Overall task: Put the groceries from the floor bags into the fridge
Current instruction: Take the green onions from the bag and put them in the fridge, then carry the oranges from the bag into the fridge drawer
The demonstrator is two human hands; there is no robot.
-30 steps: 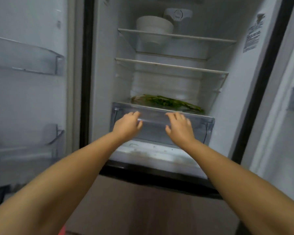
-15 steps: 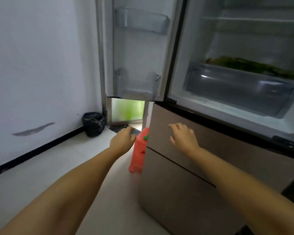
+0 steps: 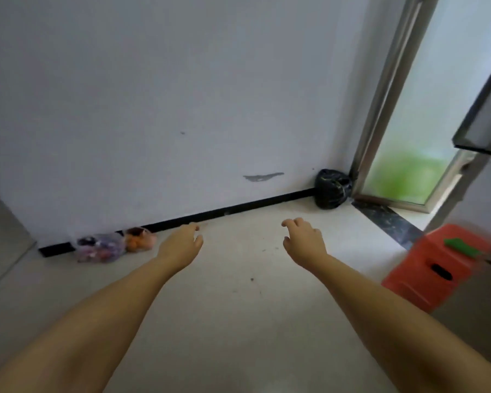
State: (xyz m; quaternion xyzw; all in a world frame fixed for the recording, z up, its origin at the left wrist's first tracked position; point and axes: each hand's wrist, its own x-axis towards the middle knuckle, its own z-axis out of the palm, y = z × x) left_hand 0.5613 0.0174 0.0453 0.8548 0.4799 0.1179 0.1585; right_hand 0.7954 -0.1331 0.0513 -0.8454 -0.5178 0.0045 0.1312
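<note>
Two clear grocery bags lie on the floor against the white wall at the left: one with purple and red contents and a smaller one with orange fruit. My left hand hovers empty over the floor, to the right of the bags, fingers relaxed. My right hand hangs empty farther right, fingers loosely curled. Only a corner of the open fridge door shows at the right edge; the fridge interior is out of view.
A tied black bag sits in the corner by a door frame with frosted glass. An orange plastic stool with something green on top stands at the right beside the fridge front. A black skirting strip runs along the wall.
My view has swung left from the fridge to the wall and floor. Both hands left the fridge drawer and now hang empty over the floor; the grocery bags have come into view.
</note>
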